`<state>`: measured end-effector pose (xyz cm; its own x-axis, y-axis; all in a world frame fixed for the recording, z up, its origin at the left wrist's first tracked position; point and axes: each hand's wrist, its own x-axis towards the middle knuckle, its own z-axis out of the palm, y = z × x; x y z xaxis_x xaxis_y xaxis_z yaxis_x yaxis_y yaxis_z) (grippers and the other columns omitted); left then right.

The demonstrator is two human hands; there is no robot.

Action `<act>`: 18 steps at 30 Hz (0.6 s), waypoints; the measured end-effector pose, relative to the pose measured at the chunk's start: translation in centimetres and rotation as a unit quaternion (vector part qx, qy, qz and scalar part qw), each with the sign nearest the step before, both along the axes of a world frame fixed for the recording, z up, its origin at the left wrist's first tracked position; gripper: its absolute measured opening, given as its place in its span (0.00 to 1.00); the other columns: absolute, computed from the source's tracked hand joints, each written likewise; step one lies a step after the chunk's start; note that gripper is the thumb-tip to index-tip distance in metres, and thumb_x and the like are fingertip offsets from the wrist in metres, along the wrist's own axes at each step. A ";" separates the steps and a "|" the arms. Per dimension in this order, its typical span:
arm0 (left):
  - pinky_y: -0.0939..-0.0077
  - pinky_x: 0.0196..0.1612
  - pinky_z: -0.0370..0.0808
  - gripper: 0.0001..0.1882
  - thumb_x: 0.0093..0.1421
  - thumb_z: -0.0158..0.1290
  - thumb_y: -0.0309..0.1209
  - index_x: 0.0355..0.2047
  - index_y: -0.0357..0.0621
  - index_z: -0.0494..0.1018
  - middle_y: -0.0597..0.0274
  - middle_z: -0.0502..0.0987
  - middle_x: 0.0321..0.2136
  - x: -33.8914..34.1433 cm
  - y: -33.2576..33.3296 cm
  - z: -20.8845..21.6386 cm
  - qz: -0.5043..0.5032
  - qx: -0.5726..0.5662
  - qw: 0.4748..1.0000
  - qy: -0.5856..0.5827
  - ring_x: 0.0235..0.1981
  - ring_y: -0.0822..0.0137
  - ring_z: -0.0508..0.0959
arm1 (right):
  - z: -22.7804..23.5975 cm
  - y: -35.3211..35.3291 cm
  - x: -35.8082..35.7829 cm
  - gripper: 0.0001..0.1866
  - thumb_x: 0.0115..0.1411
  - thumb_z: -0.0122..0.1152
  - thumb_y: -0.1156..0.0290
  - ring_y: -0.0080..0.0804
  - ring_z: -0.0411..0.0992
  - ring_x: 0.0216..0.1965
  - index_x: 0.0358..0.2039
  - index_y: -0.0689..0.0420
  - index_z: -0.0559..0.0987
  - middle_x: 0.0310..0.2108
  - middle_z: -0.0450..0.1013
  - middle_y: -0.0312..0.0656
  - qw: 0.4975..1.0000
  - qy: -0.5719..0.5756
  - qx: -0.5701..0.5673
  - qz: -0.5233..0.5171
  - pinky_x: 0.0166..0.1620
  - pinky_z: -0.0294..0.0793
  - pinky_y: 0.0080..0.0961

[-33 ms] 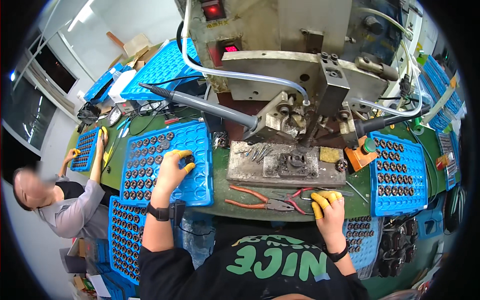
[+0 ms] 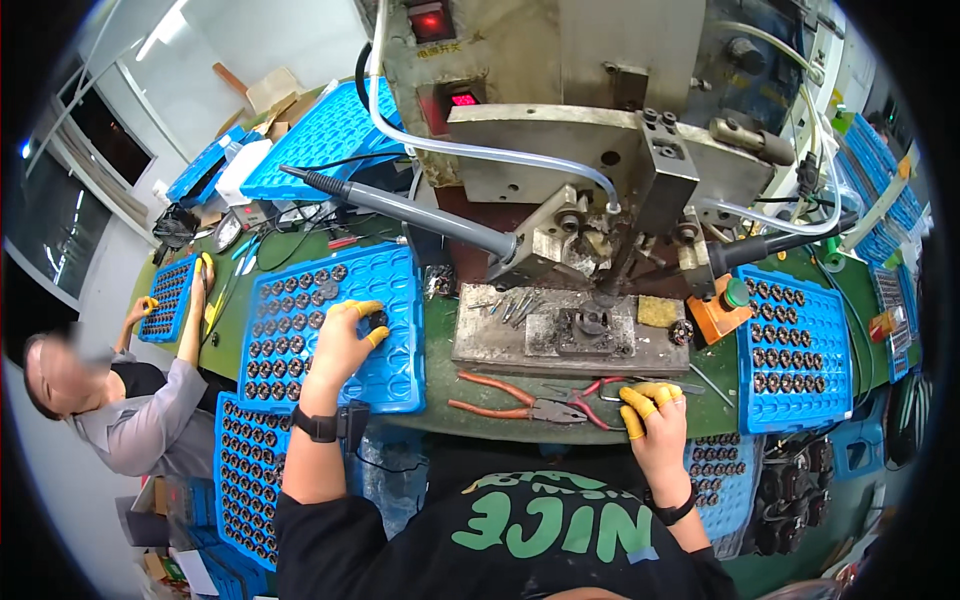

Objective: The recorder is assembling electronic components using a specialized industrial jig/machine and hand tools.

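Observation:
My left hand (image 2: 345, 345), in yellow finger cots, pinches a small dark round part (image 2: 378, 320) over the blue tray (image 2: 400, 365). Rows of dark ring-shaped parts (image 2: 280, 347) fill that tray's left side. My right hand (image 2: 655, 425), also in yellow finger cots, is at the bench's front edge. Its fingers curl over a slim grey metal tool (image 2: 692, 387) that looks like tweezers; they partly hide it. Just left of this hand lie red-handled pliers (image 2: 598, 386) and orange-handled pliers (image 2: 500, 398).
Ahead stands a machine with a metal base block (image 2: 480, 345), a fixture (image 2: 590, 325) and loose metal pins (image 2: 515, 305). A yellow sponge (image 2: 657, 311) and an orange holder (image 2: 715, 320) are beside it. Another filled blue tray (image 2: 795, 405) stands right. A co-worker (image 2: 150, 420) handles a tray at far left.
The view shifts very slightly. Both hands keep their places, and the left still pinches the round part.

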<state>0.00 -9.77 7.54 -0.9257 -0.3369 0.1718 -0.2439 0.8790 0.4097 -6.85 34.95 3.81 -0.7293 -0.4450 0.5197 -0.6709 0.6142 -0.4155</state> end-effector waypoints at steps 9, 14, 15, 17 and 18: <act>0.62 0.48 0.74 0.21 0.48 0.65 0.25 0.44 0.40 0.77 0.51 0.79 0.38 0.7 0.5 0.6 -0.022 -0.030 0.994 0.107 0.42 0.50 0.77 | 0.5 0.1 -0.4 0.09 0.53 0.65 0.75 0.45 0.72 0.41 0.36 0.57 0.79 0.37 0.75 0.42 0.998 0.005 0.056 0.005 0.45 0.70 0.38; 0.63 0.41 0.74 0.20 0.47 0.66 0.24 0.42 0.38 0.76 0.54 0.77 0.34 2.1 3.0 0.8 -0.008 0.012 0.987 0.161 0.36 0.54 0.78 | 6.6 -0.1 -0.1 0.08 0.58 0.64 0.76 0.46 0.75 0.34 0.38 0.59 0.77 0.33 0.76 0.45 0.999 -0.036 0.003 0.030 0.37 0.75 0.34; 0.64 0.40 0.74 0.19 0.47 0.66 0.24 0.42 0.38 0.76 0.54 0.77 0.33 2.4 3.5 1.0 -0.001 0.038 0.986 0.159 0.35 0.55 0.78 | 9.1 -0.8 -0.1 0.08 0.58 0.64 0.76 0.46 0.75 0.34 0.39 0.59 0.77 0.34 0.76 0.45 0.999 0.001 -0.004 0.039 0.37 0.75 0.34; 0.66 0.37 0.74 0.19 0.47 0.67 0.25 0.41 0.37 0.77 0.55 0.77 0.33 2.6 4.4 0.5 0.002 0.091 0.983 0.157 0.33 0.57 0.77 | 12.9 -2.3 -0.1 0.09 0.57 0.65 0.77 0.46 0.74 0.34 0.39 0.60 0.77 0.34 0.75 0.46 0.995 0.084 -0.017 0.057 0.38 0.75 0.33; 0.66 0.37 0.74 0.19 0.47 0.67 0.25 0.41 0.37 0.77 0.55 0.77 0.33 2.8 4.6 0.1 -0.003 0.098 0.982 0.160 0.33 0.57 0.77 | 14.4 -3.2 0.0 0.10 0.56 0.66 0.78 0.44 0.74 0.34 0.39 0.60 0.78 0.35 0.75 0.46 0.991 0.111 -0.033 0.073 0.38 0.75 0.33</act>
